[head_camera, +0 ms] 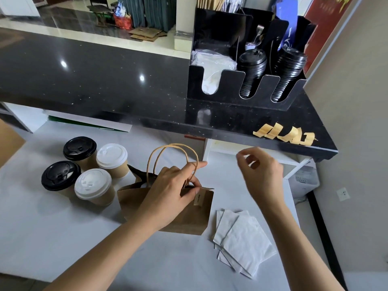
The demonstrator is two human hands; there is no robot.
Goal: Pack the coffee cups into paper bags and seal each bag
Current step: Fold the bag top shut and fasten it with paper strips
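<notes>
A brown paper bag (189, 215) with twisted handles (174, 147) stands on the white table. My left hand (168, 196) pinches its top edge shut, thumb beside a strip of tape (198, 199) stuck over the fold. My right hand (260, 173) hovers in the air to the right of the bag, fingers loosely curled, holding nothing visible. Several kraft coffee cups stand left of the bag: two with black lids (79, 148) (60, 175) and two with white lids (112, 155) (93, 183). Several tan tape strips (285, 134) hang on the black counter's edge.
A pile of white napkins (241, 240) lies right of the bag. A black organizer (245, 66) with stacked lids and white bags sits on the dark counter (105, 80) behind. A wall (357, 122) closes the right side.
</notes>
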